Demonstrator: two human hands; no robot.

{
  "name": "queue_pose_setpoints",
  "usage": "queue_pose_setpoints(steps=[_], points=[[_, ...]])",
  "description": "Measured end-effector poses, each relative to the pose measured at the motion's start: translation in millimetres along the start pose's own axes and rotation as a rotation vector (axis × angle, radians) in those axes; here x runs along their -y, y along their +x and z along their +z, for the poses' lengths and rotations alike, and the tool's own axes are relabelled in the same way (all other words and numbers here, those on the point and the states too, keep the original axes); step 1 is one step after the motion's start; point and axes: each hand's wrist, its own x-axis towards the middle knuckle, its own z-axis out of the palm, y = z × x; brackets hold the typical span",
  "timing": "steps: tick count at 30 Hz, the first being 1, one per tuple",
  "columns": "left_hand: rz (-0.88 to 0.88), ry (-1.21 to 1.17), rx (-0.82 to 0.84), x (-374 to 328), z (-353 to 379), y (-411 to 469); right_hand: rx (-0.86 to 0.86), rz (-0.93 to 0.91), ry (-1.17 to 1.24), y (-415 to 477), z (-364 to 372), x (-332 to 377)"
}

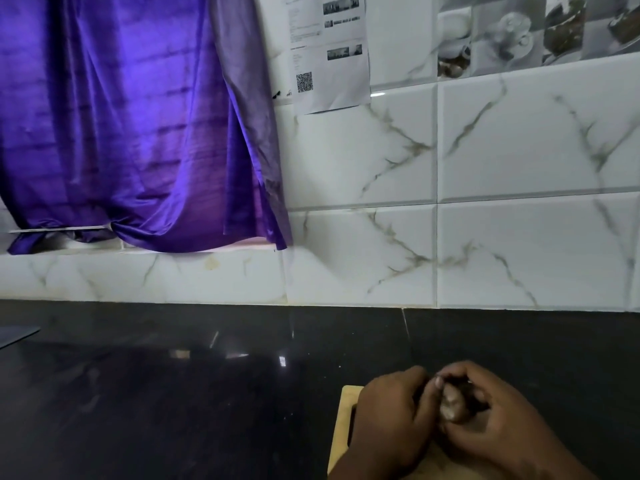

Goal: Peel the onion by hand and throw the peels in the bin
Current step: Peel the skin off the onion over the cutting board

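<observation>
Both hands meet at the lower right, over a pale wooden cutting board (344, 424). My left hand (391, 420) and my right hand (498, 420) are cupped together around a small dark onion (464, 389), of which only a sliver shows between the fingers. My thumbs press at its near side. Most of the onion is hidden by the fingers. No bin and no loose peels are in view.
The board lies on a glossy black counter (173, 393) that runs to a white marble-look tiled wall (519, 237). A purple curtain (138, 133) hangs at the upper left. A grey flat edge (14, 336) shows at the far left. A paper sheet (329, 53) is stuck on the wall.
</observation>
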Motion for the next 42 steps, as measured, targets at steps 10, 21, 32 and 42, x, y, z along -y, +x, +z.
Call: queue_pose_setpoints(steps=[10,21,32,42], points=[[0.002,-0.224,-0.031,-2.3,2.0,-1.4,-0.001,0.049,0.265,-2.0,-0.9,-14.1],[-0.122,-0.163,0.001,3.9,3.2,1.1,0.006,0.072,0.444,-0.3,-5.8,-6.1],[-0.021,0.026,0.047,2.6,-1.7,0.3,-0.008,0.125,0.453,0.5,-8.8,-8.7],[0.123,-0.116,-0.102,-1.3,-7.0,-1.6,0.035,0.091,0.378,0.1,-11.1,-7.1]])
